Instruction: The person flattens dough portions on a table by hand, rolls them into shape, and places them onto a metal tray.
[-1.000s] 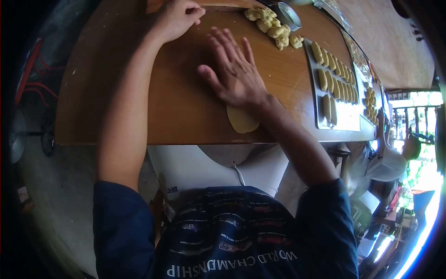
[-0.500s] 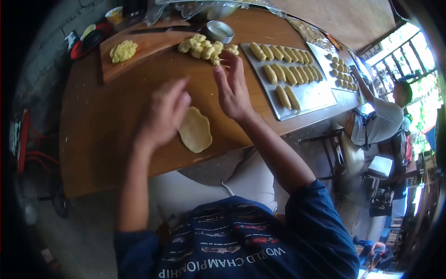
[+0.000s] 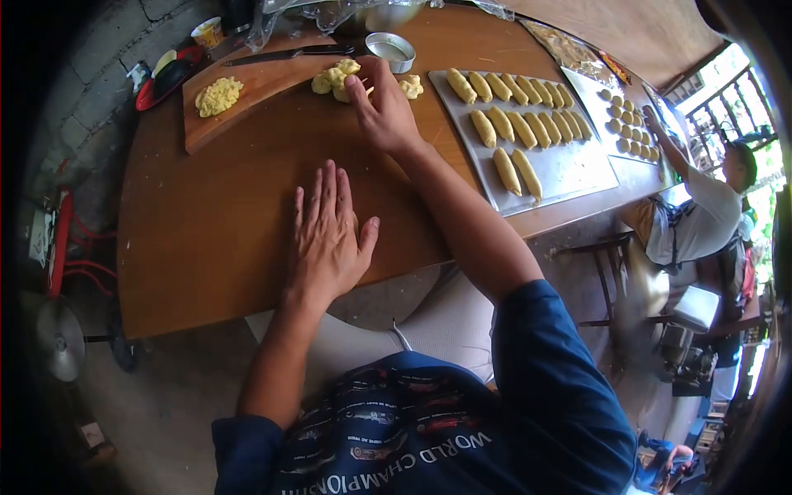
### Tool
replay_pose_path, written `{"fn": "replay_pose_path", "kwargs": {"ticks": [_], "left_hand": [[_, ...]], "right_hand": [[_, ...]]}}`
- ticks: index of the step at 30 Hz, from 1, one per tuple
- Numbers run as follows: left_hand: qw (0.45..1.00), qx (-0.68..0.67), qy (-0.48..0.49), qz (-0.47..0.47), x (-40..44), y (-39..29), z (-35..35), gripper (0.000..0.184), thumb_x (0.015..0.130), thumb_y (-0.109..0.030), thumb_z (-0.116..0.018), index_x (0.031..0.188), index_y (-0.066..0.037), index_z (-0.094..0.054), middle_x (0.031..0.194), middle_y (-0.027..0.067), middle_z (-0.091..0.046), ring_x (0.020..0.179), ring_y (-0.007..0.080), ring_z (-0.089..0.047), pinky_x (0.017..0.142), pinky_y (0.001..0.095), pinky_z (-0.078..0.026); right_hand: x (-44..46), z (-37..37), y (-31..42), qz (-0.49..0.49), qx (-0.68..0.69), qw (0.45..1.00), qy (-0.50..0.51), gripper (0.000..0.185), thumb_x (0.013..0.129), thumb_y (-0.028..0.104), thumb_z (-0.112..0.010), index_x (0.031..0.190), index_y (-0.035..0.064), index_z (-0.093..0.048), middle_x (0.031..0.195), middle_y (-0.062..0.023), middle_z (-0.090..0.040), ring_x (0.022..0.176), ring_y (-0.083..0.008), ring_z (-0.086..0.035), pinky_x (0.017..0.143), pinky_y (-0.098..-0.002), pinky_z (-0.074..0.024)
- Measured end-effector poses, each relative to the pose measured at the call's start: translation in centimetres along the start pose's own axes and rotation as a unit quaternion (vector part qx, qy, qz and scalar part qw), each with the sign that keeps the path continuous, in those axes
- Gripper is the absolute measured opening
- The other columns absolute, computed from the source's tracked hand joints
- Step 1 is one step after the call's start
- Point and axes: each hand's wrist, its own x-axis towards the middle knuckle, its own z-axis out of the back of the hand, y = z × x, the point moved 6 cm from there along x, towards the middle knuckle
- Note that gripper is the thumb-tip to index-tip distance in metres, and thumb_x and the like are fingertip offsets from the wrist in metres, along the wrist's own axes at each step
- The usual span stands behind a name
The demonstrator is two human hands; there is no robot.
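Three rows of dough rolls [image 3: 521, 128] lay on a metal tray [image 3: 577, 173] as two hands rested at and near the dough.

The left hand [image 3: 328, 252] was palm down on the table [image 3: 223, 190], fingers straight and close together, thumb apart; what lay beneath was largely hidden. The right hand [image 3: 388, 115] was at the dough pieces [image 3: 332, 80], its fingers partly curled; whether they gripped any could not be told. Just behind stood a round tin [image 3: 390, 66], its contents indistinct. A second tray [image 3: 587, 92] held small dough rounds [image 3: 624, 132]; a wooden board [image 3: 268, 78] bore a yellow crumbly mass [image 3: 218, 96] and a knife [image 3: 289, 54].
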Motion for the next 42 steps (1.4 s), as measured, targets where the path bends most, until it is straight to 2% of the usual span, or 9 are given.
{"fn": "replay_pose_path", "kwargs": {"ticks": [2,3,11,21,28,31,37,39,42], "left_hand": [[1.000,0.009,0.017,-0.005,0.2,-0.2,0.2,0.084,0.116,-0.046,-0.050,0.177,0.007,-0.024,0.186,0.0285,-0.022,0.173,0.0425,-0.023,0.141,0.0606,-0.014],[0.999,0.019,0.031,0.004,0.2,-0.2,0.0,0.084,0.116,-0.045,-0.050,0.176,0.008,-0.025,0.186,0.0288,-0.022,0.173,0.0429,-0.023,0.141,0.0606,-0.014],[0.995,0.052,-0.017,0.081,-0.9,-1.4,0.0,0.086,0.117,-0.045,-0.052,0.173,0.014,-0.024,0.181,0.0369,-0.024,0.169,0.0479,-0.028,0.141,0.0566,-0.020],[0.993,0.061,0.027,0.096,-0.6,-1.2,-0.5,0.090,0.118,-0.050,-0.047,0.175,0.014,-0.018,0.184,0.0355,-0.017,0.172,0.0463,-0.020,0.142,0.0550,-0.017],[0.998,0.046,0.028,0.035,-4.0,-3.3,0.8,0.082,0.119,-0.042,-0.050,0.177,0.009,-0.020,0.185,0.0310,-0.019,0.173,0.0464,-0.019,0.141,0.0562,-0.016],[0.999,0.034,0.019,0.018,-4.4,-3.7,0.8,0.079,0.119,-0.038,-0.052,0.176,0.008,-0.023,0.184,0.0302,-0.024,0.172,0.0469,-0.022,0.141,0.0565,-0.019],[0.998,0.040,0.025,0.031,-4.1,-3.8,1.0,0.077,0.118,-0.038,-0.053,0.176,0.006,-0.027,0.184,0.0294,-0.026,0.171,0.0471,-0.024,0.140,0.0562,-0.021],[0.998,0.037,0.036,0.037,-4.0,-3.6,1.0,0.077,0.118,-0.039,-0.053,0.176,0.007,-0.027,0.184,0.0293,-0.025,0.171,0.0471,-0.024,0.141,0.0560,-0.020],[0.998,0.037,0.040,0.040,-3.9,-3.7,1.0,0.079,0.119,-0.040,-0.052,0.176,0.007,-0.025,0.184,0.0298,-0.024,0.172,0.0471,-0.022,0.141,0.0561,-0.018]], "right_hand": [[-0.7,1.1,1.7,0.028,-0.086,0.996,0.019,0.048,0.112,0.041,-0.068,0.131,-0.0010,-0.055,0.114,-0.0265,-0.072,0.104,-0.0453,-0.071,0.091,-0.0528,-0.0567],[-1.0,0.9,2.7,0.039,-0.018,0.999,0.018,0.048,0.111,0.043,-0.070,0.125,-0.0006,-0.056,0.111,-0.0263,-0.072,0.100,-0.0455,-0.071,0.088,-0.0541,-0.0560],[-0.6,1.5,4.1,0.026,0.015,0.999,0.043,0.048,0.114,0.045,-0.065,0.137,0.0040,-0.054,0.086,-0.0193,-0.072,0.082,-0.0401,-0.072,0.077,-0.0525,-0.0555],[-1.0,0.9,4.8,0.030,0.019,0.998,0.043,0.050,0.116,0.042,-0.061,0.143,0.0008,-0.050,0.087,-0.0222,-0.074,0.088,-0.0452,-0.074,0.079,-0.0549,-0.0561],[-0.9,1.1,4.1,-0.006,0.010,0.998,0.057,0.049,0.117,0.039,-0.060,0.144,0.0006,-0.049,0.087,-0.0216,-0.074,0.087,-0.0448,-0.074,0.080,-0.0539,-0.0562],[-0.8,0.8,4.5,0.068,0.023,0.997,0.007,0.043,0.117,0.040,-0.062,0.139,0.0044,-0.052,0.075,-0.0138,-0.068,0.067,-0.0317,-0.067,0.066,-0.0469,-0.0506],[-1.0,1.1,4.9,0.063,0.006,0.998,0.011,0.042,0.117,0.040,-0.062,0.139,0.0043,-0.054,0.076,-0.0142,-0.068,0.069,-0.0324,-0.067,0.067,-0.0471,-0.0511],[-0.9,1.3,5.0,0.026,0.012,0.998,0.049,0.046,0.117,0.039,-0.059,0.140,0.0010,-0.050,0.085,-0.0225,-0.073,0.086,-0.0478,-0.073,0.079,-0.0571,-0.0549],[-0.9,1.2,4.8,0.032,0.008,0.999,0.041,0.045,0.117,0.040,-0.059,0.139,0.0013,-0.050,0.085,-0.0226,-0.073,0.086,-0.0481,-0.073,0.078,-0.0573,-0.0546]]}}
